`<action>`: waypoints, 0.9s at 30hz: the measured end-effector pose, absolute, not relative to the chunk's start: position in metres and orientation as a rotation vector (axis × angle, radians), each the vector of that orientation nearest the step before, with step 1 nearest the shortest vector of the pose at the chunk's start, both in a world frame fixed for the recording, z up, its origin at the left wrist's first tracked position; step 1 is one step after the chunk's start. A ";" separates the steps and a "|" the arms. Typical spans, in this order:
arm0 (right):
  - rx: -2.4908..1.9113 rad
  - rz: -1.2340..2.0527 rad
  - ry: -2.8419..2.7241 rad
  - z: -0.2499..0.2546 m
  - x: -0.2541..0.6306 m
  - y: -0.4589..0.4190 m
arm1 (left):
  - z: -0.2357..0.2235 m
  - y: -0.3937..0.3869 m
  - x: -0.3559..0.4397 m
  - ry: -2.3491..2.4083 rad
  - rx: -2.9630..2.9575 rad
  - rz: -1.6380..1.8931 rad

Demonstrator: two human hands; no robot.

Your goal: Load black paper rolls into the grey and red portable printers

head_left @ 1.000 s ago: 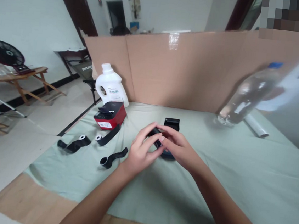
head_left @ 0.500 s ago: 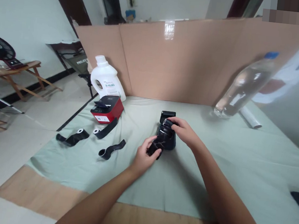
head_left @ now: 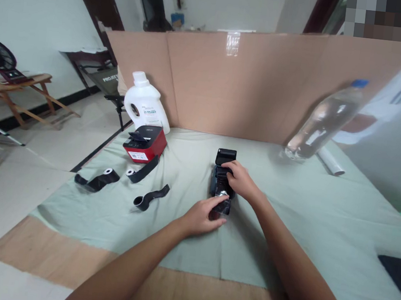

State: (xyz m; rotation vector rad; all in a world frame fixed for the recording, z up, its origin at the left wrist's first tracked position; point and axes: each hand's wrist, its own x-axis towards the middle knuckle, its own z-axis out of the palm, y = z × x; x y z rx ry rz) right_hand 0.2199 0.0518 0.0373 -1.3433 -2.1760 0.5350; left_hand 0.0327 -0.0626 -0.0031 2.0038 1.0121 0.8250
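A small black portable printer [head_left: 225, 155] with its lid raised stands in the middle of the cloth. A glossy black roll [head_left: 222, 176] sits in its open body, and its black strip [head_left: 221, 206] runs out over the front toward me. My right hand [head_left: 241, 177] has its fingers on the roll from the right, partly hiding it. My left hand [head_left: 205, 216] holds the strip's loose end at the printer's front, index finger above and thumb below. Left of them lie partly unwound black rolls: one with a wavy strip [head_left: 98, 182], one beside the red box [head_left: 143, 171], one nearer me [head_left: 150, 199].
A red and black box-shaped device [head_left: 147, 143] stands before a white jug [head_left: 146, 101] at back left. A large clear bottle [head_left: 323, 122] and a white tube [head_left: 330, 162] are at back right. Cardboard [head_left: 236, 87] walls the rear. A dark flat object [head_left: 397, 275] lies at right.
The black roll has gone from above the printer down into its body, and the strip now lies straight out over the front. My left hand has shifted slightly right and nearer me.
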 end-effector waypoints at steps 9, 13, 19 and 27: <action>-1.517 0.399 -2.050 0.020 0.211 0.053 | -0.012 -0.053 0.034 0.966 1.820 0.776; -1.478 0.385 -2.046 0.016 0.210 0.056 | -0.017 -0.049 0.036 0.955 1.804 0.749; -1.675 0.295 -1.973 0.020 0.217 0.063 | -0.013 -0.047 0.037 1.019 1.882 0.694; -1.414 0.712 -1.623 0.009 0.229 0.087 | -0.009 -0.049 0.040 1.085 2.261 0.619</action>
